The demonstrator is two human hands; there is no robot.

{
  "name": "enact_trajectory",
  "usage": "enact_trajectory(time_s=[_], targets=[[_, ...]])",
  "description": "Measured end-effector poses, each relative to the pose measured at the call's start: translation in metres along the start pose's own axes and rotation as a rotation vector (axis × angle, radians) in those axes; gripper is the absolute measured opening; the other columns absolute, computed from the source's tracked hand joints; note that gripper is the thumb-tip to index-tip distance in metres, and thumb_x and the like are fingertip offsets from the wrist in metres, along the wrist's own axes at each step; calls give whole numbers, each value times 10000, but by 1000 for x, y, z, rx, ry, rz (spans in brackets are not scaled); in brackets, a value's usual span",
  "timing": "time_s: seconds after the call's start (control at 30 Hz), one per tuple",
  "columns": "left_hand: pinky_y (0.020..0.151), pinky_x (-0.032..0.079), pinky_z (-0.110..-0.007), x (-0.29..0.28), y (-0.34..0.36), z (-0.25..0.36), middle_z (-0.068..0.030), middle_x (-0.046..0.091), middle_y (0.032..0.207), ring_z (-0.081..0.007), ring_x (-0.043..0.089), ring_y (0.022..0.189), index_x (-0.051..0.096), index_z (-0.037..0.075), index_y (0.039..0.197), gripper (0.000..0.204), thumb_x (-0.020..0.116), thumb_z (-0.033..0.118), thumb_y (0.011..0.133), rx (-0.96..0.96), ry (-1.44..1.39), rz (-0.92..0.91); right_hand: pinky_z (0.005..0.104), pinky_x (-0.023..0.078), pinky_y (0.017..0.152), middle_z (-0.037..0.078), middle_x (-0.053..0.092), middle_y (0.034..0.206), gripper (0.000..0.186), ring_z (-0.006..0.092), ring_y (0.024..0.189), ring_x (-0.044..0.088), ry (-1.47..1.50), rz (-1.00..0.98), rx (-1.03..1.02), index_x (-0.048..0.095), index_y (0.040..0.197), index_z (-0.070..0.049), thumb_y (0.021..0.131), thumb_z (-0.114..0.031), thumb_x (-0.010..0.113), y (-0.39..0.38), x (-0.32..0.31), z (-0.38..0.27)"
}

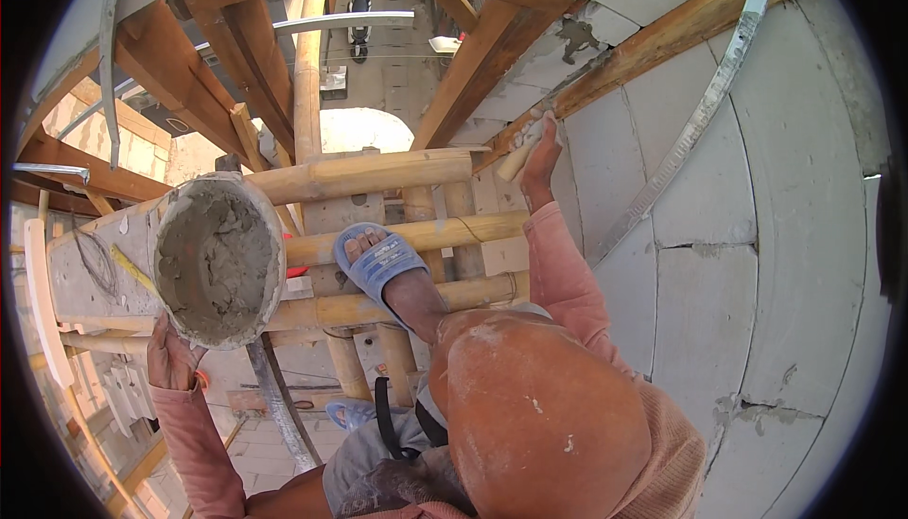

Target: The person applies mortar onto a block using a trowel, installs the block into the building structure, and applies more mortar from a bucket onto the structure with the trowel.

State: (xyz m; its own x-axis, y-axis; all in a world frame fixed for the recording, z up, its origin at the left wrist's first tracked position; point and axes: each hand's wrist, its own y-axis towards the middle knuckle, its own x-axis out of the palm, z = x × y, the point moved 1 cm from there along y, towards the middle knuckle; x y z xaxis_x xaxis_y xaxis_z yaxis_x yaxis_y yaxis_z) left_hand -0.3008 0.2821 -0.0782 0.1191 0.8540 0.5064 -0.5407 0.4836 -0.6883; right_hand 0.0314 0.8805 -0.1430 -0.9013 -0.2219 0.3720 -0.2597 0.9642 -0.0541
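My left hand (172,360) grips the lower rim of a round bucket (218,259) full of grey mortar, held up beside the bamboo scaffold. My right hand (539,158) is stretched out to the white block wall, shut on the pale wooden handle of a tool (522,154) whose blade end is pressed near a mortar joint under a slanted timber beam (653,44). My foot in a blue sandal (378,262) rests on a bamboo pole (416,235), and my bent knee fills the lower middle.
Bamboo poles (359,175) form the scaffold I stand on, with an open drop to the ground below. A white block wall (757,263) rises on the right, a long metal straightedge (700,117) leaning across it. Wooden rafters (255,55) cross overhead.
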Motion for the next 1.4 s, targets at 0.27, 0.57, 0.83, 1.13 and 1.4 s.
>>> enact_trajectory(time_s=[0.27, 0.57, 0.83, 1.13, 1.4], targets=[[1009, 485, -653, 1, 1, 1, -126, 532, 1466, -329, 529, 1335, 424, 84, 1479, 455, 487, 259, 1064, 7, 30, -58, 360, 471, 619, 47, 503, 833, 336, 187, 682, 517, 324, -17, -6, 515, 1109, -84, 1048, -414, 503, 5, 83, -15], [1007, 480, -666, 2, 0, -1, -133, 537, 1464, -331, 524, 1340, 435, 67, 1465, 439, 478, 249, 1067, 23, 5, -22, 491, 553, 834, 87, 474, 912, 324, 253, 829, 548, 497, -51, 61, 420, 1114, -39, 1094, -363, 416, 21, 135, -79], [1032, 457, -659, 7, -2, 0, -140, 512, 1487, -357, 503, 1353, 402, 67, 1490, 458, 476, 237, 1071, 18, -2, -64, 521, 558, 868, 107, 497, 925, 286, 272, 861, 565, 695, -67, 22, 409, 1052, -36, 1110, -309, 344, 29, 158, -132], [1068, 418, -653, 0, 0, -2, -140, 509, 1491, -351, 484, 1369, 405, 68, 1491, 468, 499, 234, 1063, 22, -16, -67, 409, 504, 767, 85, 481, 890, 260, 212, 791, 509, 604, -221, 29, 449, 1062, -41, 1097, -294, 399, -24, 151, -106], [1047, 440, -650, 4, 0, -3, -131, 541, 1461, -349, 502, 1351, 425, 62, 1475, 462, 488, 268, 1067, 20, 4, -90, 421, 509, 763, 69, 477, 878, 290, 216, 775, 513, 673, -163, 86, 453, 1121, -71, 1082, -358, 442, 7, 124, -82]])
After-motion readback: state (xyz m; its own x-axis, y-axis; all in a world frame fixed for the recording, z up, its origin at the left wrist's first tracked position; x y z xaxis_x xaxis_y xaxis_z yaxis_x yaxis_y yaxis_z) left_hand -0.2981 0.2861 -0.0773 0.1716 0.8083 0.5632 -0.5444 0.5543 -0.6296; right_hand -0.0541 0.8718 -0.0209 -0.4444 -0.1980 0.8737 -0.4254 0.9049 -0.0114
